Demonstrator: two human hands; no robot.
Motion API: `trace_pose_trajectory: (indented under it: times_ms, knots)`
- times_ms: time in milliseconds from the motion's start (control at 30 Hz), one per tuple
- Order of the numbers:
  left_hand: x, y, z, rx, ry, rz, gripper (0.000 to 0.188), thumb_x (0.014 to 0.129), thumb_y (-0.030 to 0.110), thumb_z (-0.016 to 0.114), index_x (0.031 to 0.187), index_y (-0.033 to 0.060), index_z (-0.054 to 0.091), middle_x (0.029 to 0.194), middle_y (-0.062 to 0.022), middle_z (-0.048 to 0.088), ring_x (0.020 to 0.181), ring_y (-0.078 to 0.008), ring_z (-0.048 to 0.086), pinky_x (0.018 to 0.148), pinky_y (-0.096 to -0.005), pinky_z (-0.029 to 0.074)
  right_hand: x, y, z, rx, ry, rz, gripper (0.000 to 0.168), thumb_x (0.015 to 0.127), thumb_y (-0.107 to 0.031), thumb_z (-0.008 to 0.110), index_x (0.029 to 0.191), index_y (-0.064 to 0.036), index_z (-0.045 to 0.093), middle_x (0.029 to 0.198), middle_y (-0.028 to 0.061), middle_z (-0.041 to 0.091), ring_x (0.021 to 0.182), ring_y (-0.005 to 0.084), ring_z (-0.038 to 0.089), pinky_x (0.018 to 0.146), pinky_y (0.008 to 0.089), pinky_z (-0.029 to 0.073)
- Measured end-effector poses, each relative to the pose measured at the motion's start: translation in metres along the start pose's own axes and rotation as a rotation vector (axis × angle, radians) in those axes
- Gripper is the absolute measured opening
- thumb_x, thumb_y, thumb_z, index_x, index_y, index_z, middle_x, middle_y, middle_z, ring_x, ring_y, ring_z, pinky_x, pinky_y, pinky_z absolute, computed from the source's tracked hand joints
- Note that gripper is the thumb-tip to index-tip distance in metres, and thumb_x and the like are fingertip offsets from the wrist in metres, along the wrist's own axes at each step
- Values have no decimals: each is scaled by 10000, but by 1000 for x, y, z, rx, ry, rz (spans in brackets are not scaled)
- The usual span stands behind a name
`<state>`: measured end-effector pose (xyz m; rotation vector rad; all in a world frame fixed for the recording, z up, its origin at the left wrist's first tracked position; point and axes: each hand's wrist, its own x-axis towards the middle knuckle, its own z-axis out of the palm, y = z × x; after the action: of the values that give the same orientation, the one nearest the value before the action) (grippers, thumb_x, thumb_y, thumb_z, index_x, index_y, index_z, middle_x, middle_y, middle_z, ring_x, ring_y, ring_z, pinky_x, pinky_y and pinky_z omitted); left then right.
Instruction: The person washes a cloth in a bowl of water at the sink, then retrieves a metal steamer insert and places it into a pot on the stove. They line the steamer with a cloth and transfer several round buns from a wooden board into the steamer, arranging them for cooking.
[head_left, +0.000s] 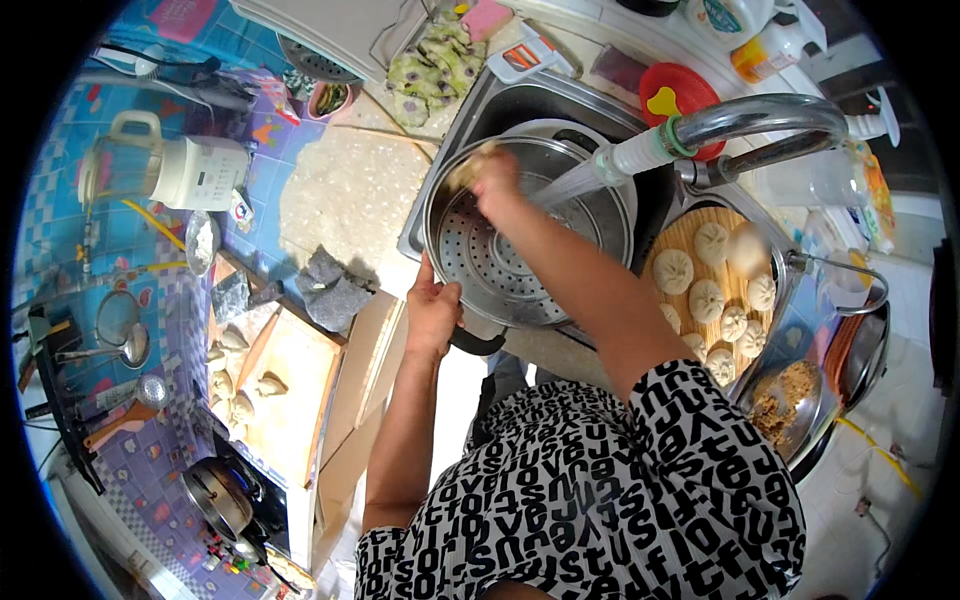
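A perforated steel steamer pot rests tilted over the sink. Its near-left rim is gripped by my left hand, one finger extended along the outside, close to a black handle. Inside the pot's far-left wall, my right hand holds a blurred, pale yellowish scrubber. Water streams from the white faucet nozzle into the pot, passing beside my right wrist. A second, pale vessel shows partly behind it.
The metal faucet arches in from the right. Pleated buns sit on a round wooden board over the right basin. Filling lies in a bowl. Grey cloth and a dough-strewn board are at left.
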<state>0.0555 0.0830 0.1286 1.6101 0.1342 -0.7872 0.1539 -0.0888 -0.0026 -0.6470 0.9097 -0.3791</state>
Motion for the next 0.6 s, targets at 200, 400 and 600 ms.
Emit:
trace_pose_trajectory:
  times_ms: [200, 400, 600]
  knots:
    - [-3, 3, 2, -36, 53, 37, 653, 744, -49, 459, 1351, 54, 240, 549, 11, 474, 385, -63, 393, 351, -218, 350, 6, -25, -58, -612, 677, -567, 258, 831, -193, 461, 1029, -27, 464, 990, 144, 504, 825, 264, 542, 673, 399, 452]
    - [-8, -3, -11, 1, 24, 6, 672, 750, -45, 452, 1365, 84, 215, 573, 3, 505, 395, -60, 401, 356, -211, 353, 8, 21, -63, -894, 422, -275, 262, 797, -138, 538, 1029, -56, 450, 1003, 121, 506, 835, 268, 543, 710, 384, 453]
    - [-2, -2, -2, 16, -6, 27, 646, 754, -51, 441, 1352, 120, 266, 605, 2, 506, 402, -59, 390, 362, -203, 345, -52, 43, -24, -443, -544, -49, 191, 794, -87, 511, 984, -75, 490, 879, 72, 546, 807, 188, 520, 710, 307, 430]
